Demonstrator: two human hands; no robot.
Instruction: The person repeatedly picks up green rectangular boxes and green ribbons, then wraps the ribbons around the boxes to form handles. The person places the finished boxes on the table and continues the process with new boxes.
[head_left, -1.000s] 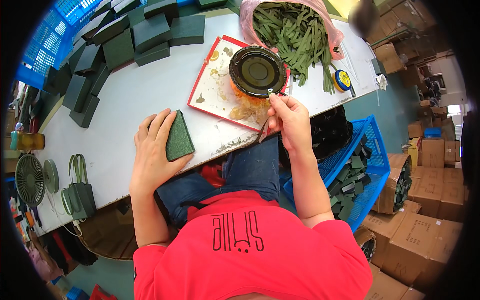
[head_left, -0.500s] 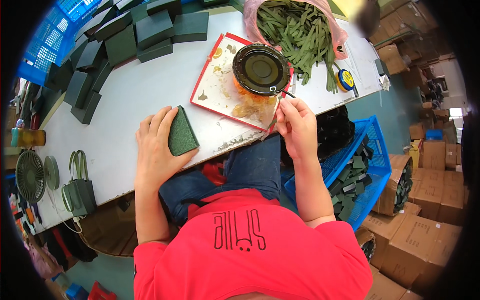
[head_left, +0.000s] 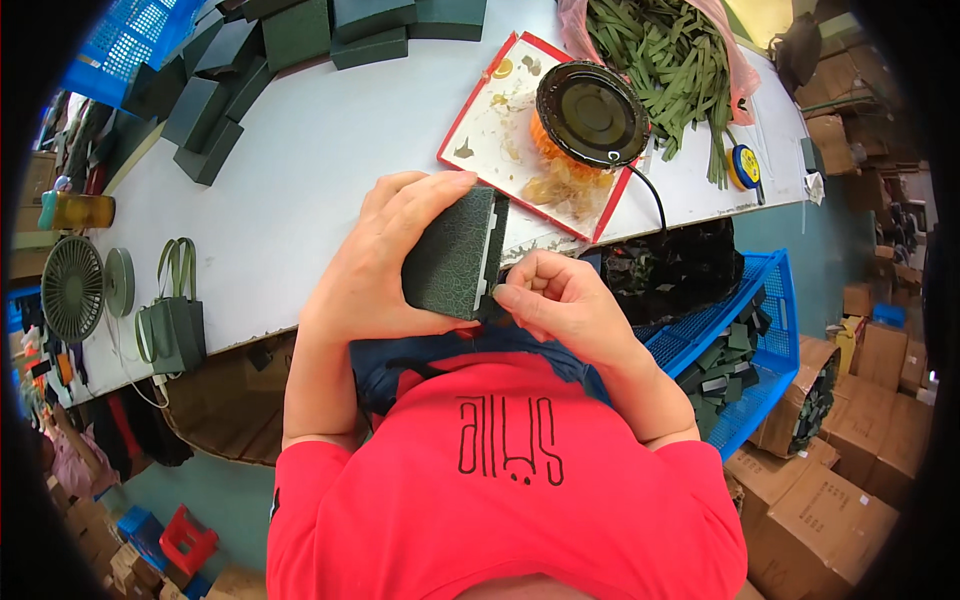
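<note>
White table [head_left: 270, 220] | one tray [head_left: 485, 122] | left fingers [head_left: 425, 202] gripping one green box [head_left: 445, 255] | right fingers [head_left: 522, 301] at edge, grip unclear

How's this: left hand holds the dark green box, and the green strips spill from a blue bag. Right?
Not quite: the bag is pink, as the head view shows. The left hand does hold the dark green box; green strips do spill out.

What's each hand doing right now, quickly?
Left hand: closed, gripping a dark green box.
Right hand: fingers curled at the box's edge; whether it pinches anything cannot be told.
</note>
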